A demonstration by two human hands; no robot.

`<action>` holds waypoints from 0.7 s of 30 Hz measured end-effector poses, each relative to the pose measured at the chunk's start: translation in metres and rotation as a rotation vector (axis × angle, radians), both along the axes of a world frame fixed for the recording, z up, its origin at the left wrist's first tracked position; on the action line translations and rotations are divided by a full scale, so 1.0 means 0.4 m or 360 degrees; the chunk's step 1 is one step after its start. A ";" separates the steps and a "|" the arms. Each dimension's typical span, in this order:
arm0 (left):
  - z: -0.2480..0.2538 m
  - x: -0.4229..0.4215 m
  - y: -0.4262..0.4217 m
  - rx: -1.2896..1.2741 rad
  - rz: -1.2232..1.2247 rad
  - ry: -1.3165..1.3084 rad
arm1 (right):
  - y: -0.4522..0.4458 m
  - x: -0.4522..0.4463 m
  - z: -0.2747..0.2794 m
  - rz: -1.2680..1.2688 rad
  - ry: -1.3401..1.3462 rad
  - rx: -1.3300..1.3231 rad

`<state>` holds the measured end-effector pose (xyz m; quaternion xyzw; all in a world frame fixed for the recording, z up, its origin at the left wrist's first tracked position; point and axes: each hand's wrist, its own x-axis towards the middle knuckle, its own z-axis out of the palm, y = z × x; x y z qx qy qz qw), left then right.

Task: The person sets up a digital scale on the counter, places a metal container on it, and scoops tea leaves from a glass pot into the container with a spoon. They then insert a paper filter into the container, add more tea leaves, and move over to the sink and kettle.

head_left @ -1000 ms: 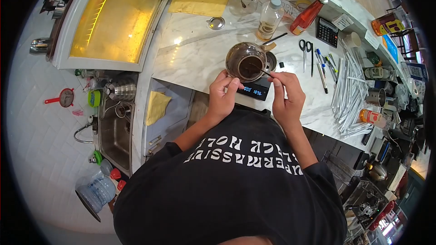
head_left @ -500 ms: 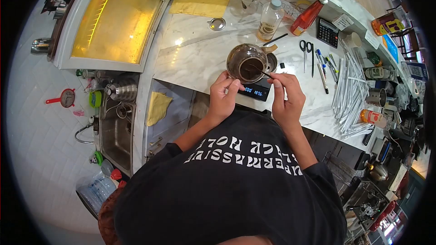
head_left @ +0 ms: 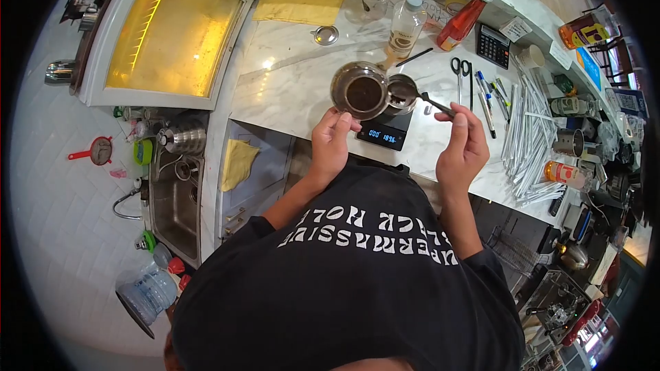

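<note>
My left hand [head_left: 331,143] is closed on the near side of a round glass server [head_left: 338,86], tilted so its mouth faces me. Dark brown contents show inside it. In my right hand [head_left: 462,154] is a dark, long-handled spoon [head_left: 438,104], pinched by the handle. Its bowl end is over a small metal cup [head_left: 411,104] just right of the server. That cup stands on a black digital scale [head_left: 371,139] with lit blue digits. What the spoon carries, if anything, I cannot make out.
Behind stand a clear bottle [head_left: 405,27] and a red pump bottle [head_left: 466,20]. A calculator [head_left: 493,46], scissors [head_left: 459,75], pens and a pile of wrapped straws [head_left: 529,144] lie to the right. At the left are a yellow-lit glass door [head_left: 175,34] and a sink [head_left: 175,199].
My right hand has drawn the spoon out of the server and moved right, over the metal cup. The server has shifted slightly left, uncovering more of the cup and scale.
</note>
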<state>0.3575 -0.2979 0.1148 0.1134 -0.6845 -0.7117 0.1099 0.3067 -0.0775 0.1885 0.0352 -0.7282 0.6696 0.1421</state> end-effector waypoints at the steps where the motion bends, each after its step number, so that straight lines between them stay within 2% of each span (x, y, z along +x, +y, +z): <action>1: -0.004 0.000 -0.002 -0.0026 0.0034 -0.0013 | 0.010 -0.010 -0.010 -0.0038 0.0006 0.0001; 3: -0.031 0.004 -0.014 -0.0066 0.0099 -0.0027 | 0.020 -0.024 -0.037 -0.0090 0.0015 -0.0014; 6: -0.036 0.003 -0.022 -0.0003 0.0149 -0.0112 | 0.023 -0.040 -0.090 -0.0117 0.0104 0.0267; 12: -0.036 0.003 -0.021 0.0103 0.0132 -0.0046 | 0.005 -0.068 -0.147 0.0150 0.0589 0.1044; 15: -0.025 0.007 -0.026 0.0016 0.0112 -0.0022 | 0.005 -0.065 -0.134 0.0174 0.0694 0.1142; 17: -0.025 0.014 -0.022 0.0102 0.0133 -0.0045 | 0.009 -0.052 -0.136 0.0136 0.0678 0.1108; 21: -0.023 0.009 -0.029 0.0077 0.0119 -0.0025 | -0.003 -0.043 -0.089 0.0032 0.0662 0.0889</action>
